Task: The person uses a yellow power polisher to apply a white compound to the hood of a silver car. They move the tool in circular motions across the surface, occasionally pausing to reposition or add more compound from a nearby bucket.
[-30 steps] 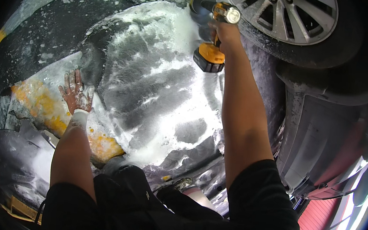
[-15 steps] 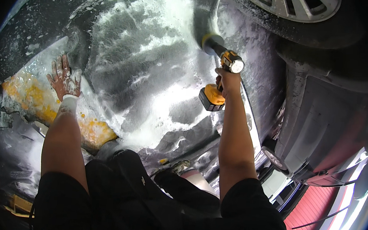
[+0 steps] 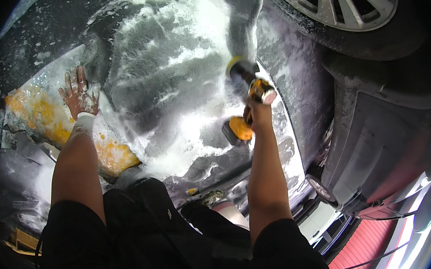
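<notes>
My right hand [image 3: 259,117] is wrapped around the handle of a yellow and black cordless drill [image 3: 240,128]. A round brush [image 3: 237,68] with a yellowish rim sits on the drill's front, blurred, against or just over the carpet. The dark moulded carpet [image 3: 148,85], probably a car's, is spread below and covered in white foam. My left hand [image 3: 81,94], spotted with foam, lies flat with fingers spread on a turned-up part of it. Yellow-orange patches mark this wet, pale backing [image 3: 45,113].
A car wheel [image 3: 357,11] stands at the upper right, beside a dark car body [image 3: 380,128]. A second, smaller-looking wheel [image 3: 322,189] shows at the right. Red ribbed panelling [image 3: 366,253] fills the lower right.
My right hand has brought the drill and brush down and slightly left, toward me. The left hand keeps its place on the backing; the whole view has shifted slightly.
</notes>
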Demonstrator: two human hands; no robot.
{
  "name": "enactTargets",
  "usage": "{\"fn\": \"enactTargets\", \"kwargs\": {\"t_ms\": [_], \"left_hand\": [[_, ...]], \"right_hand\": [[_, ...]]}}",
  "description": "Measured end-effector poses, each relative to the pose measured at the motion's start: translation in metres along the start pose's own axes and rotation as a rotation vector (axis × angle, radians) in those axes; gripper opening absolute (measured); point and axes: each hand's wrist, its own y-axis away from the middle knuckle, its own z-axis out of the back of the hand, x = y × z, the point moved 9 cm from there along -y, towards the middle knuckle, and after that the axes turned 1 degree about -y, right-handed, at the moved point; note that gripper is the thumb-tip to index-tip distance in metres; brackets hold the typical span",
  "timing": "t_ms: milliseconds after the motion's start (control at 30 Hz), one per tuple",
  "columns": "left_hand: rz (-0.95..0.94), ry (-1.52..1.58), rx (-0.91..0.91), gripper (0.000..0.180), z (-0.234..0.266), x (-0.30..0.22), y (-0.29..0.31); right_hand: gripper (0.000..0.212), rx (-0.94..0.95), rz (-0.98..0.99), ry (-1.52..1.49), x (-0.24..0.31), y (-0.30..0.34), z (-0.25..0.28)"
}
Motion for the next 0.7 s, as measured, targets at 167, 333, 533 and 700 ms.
{"fn": "enactTargets", "kwargs": {"t_ms": [167, 333, 533, 700], "left_hand": [[0.022, 0.013, 0.035, 0.095, -0.005, 0.003, 0.0], [0.029, -0.095, 0.16, 0.086, 0.014, -0.001, 0.004], [0.027, -0.097, 0.169, 0.084, 0.015, 0.0, 0.005], [0.036, -0.078, 0.172, 0.085, 0.013, 0.004, 0.007]], "right_hand": [[0.017, 0.235, 0.197, 0.19, 0.158, -0.001, -0.117], [0.026, 0.3, 0.363, 0.442, 0.213, 0.017, -0.211], [0.061, 0.123, 0.482, 0.698, 0.169, 0.013, -0.165], [0.048, 0.147, 0.205, 0.494, 0.078, 0.048, -0.085]]}}
